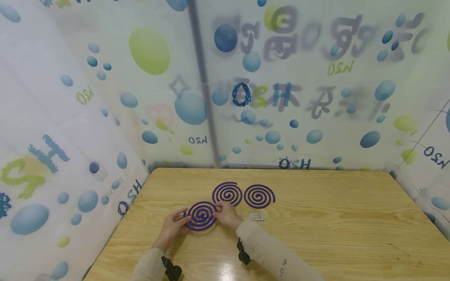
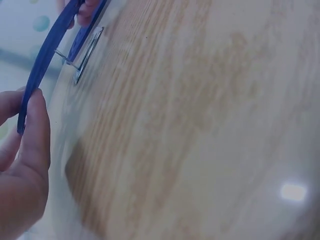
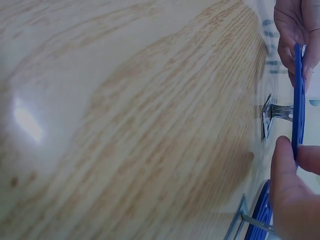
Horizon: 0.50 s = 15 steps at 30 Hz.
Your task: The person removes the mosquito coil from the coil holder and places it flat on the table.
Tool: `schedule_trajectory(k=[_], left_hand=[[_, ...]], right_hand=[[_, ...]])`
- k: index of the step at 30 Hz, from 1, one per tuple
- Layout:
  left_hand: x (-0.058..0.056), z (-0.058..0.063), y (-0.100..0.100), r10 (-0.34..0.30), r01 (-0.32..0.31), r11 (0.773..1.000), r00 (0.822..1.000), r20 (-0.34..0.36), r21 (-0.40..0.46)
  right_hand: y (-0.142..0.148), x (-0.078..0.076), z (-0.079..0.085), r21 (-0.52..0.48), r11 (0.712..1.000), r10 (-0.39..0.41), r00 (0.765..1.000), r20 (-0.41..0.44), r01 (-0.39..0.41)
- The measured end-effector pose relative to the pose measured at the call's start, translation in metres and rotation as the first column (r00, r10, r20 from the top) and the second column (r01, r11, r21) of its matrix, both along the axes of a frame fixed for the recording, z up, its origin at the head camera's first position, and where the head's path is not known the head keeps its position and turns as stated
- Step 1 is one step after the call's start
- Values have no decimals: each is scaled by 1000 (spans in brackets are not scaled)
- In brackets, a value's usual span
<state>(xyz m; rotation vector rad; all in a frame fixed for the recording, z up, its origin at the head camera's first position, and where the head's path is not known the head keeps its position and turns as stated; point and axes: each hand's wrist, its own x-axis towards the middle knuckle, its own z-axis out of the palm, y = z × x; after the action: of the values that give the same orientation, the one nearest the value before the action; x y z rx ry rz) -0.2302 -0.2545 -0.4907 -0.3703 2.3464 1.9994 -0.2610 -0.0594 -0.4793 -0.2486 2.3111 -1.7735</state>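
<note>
Both hands hold a purple spiral mosquito coil (image 1: 201, 216) level over the near side of the table. In the head view my left hand (image 1: 173, 226) pinches its left edge between thumb and fingers, while my right hand (image 1: 227, 214) pinches the right edge. Seen edge-on in the right wrist view, the coil (image 3: 298, 105) sits over a small metal stand (image 3: 268, 117) whose upright reaches its underside. The left wrist view shows the same stand (image 2: 89, 56) below the coil, whose near edge lies between the left thumb and fingers.
Two more purple coils lie side by side farther back, a left one (image 1: 219, 191) partly behind my right hand and a right one (image 1: 259, 196). A flat metal stand (image 1: 257, 217) lies right of that hand. Patterned curtains (image 1: 246, 128) surround the wooden table (image 1: 334, 218).
</note>
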Motion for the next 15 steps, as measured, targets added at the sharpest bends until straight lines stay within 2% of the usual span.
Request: schedule_trajectory(k=[10,15], left_hand=[[1,2,1,13,-12,999,1000,-17,45],[0,4,0,16,-16,999,1000,-15,31]], right_hand=[[-1,-2,3,3,1000,-23,1000,-14,23],[-1,-3,0,15,1000,-20,999,-34,21]])
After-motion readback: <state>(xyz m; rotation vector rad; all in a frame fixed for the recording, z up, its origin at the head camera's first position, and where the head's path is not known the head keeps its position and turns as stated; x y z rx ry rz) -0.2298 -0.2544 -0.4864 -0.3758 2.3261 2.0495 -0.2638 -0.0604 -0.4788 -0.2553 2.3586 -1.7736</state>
